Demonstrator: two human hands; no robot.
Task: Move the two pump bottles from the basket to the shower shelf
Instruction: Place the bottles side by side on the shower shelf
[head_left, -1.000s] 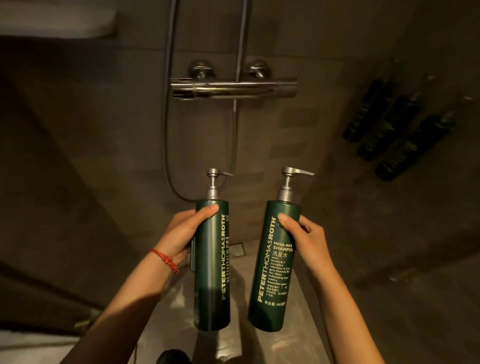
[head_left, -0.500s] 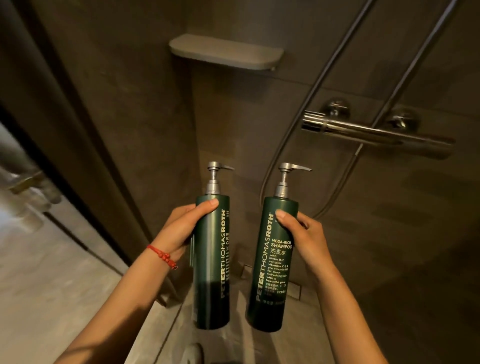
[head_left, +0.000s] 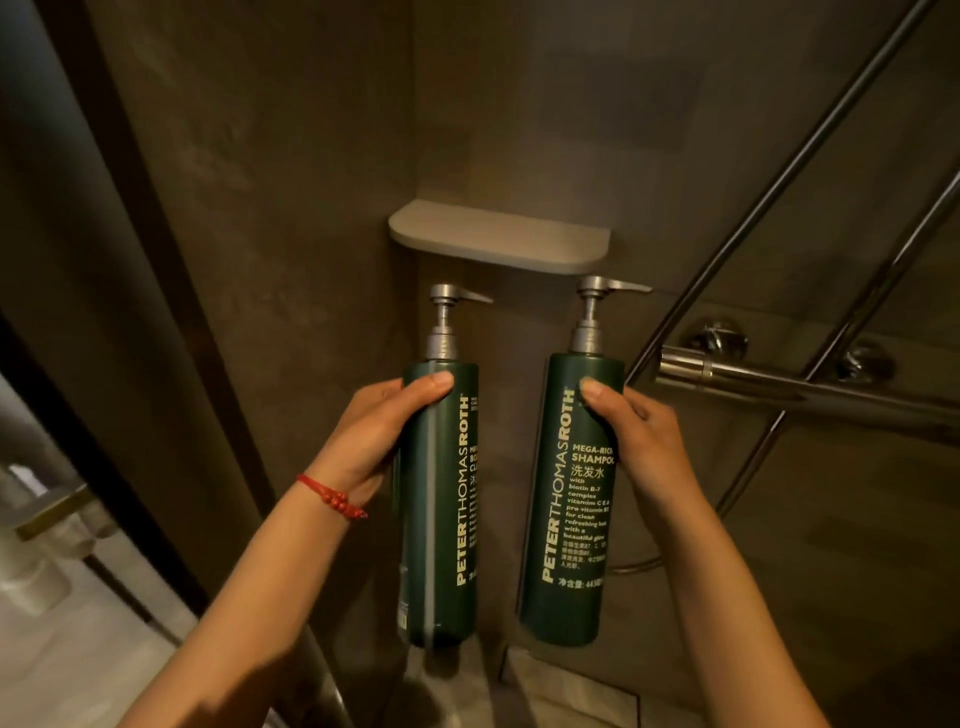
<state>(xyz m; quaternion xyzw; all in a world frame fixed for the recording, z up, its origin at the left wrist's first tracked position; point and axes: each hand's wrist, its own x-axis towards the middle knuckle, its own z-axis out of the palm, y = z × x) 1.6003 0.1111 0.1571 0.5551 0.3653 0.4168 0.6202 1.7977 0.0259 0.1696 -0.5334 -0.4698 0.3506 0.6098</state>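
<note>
I hold two tall dark green pump bottles with silver pumps, upright and side by side in the air. My left hand grips the left pump bottle near its top. My right hand grips the right pump bottle, labelled shampoo. The grey shower shelf juts from the corner wall just above and behind the pump heads, with nothing on it. The basket is out of sight.
A chrome shower mixer bar with two knobs sticks out of the wall to the right. Two metal riser pipes and a hose run diagonally there. A dark glass door frame stands on the left, with pale floor beyond.
My view has swung left and up, so the shelf now sits centred just above the bottles and the mixer bar has slid right. Both hands keep the same grip.
</note>
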